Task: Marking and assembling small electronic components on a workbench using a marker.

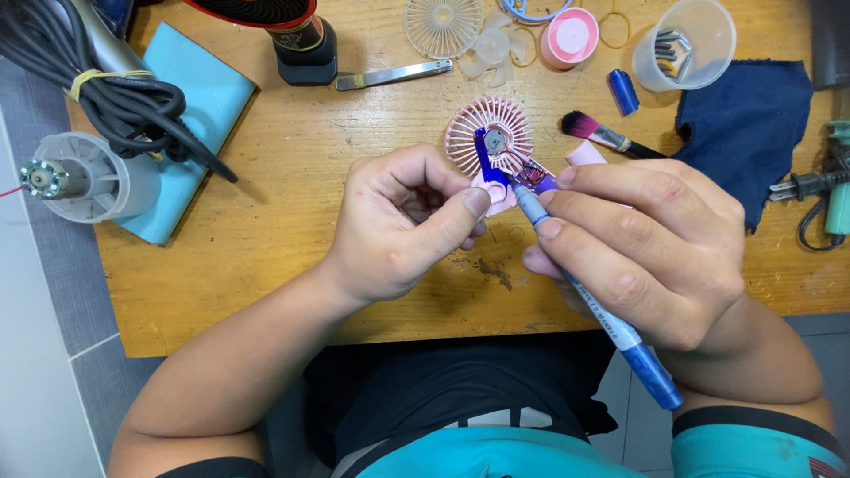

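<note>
Your right hand (651,243) is closest to the lens, fingers pinched round one blue marker pen (591,301) like you'd hold a pencil, with the tip down on the little pink fan (494,146). The pen's back end sticks out toward your lap.

Your left hand (403,221) is curled into a loose fist and the thumb presses on the fan's pink body just below the round grille. So that's one pink fan, sitting mid-table between both hands, with a blue strip across its hub.

Other stuff, counted: one clear fan grille (443,25) and one clear blade set (491,49) up top, one pink round cap (568,37), one clear plastic cup (686,44) with metal bits inside, one small blue cap (623,91), one pink-tipped brush (606,134), one metal tweezers (394,76), and one dark blue cloth (748,119) on the right. A grey heat gun (84,175) lies on a light blue pad (199,97) on the left, with its black cable (97,84) bundled above.

Your knuckles cover the lower part of the fan, so I can't tell what the handle looks like. Both forearms come in from the bottom, elbows wide, over the wooden table (266,265).
</note>
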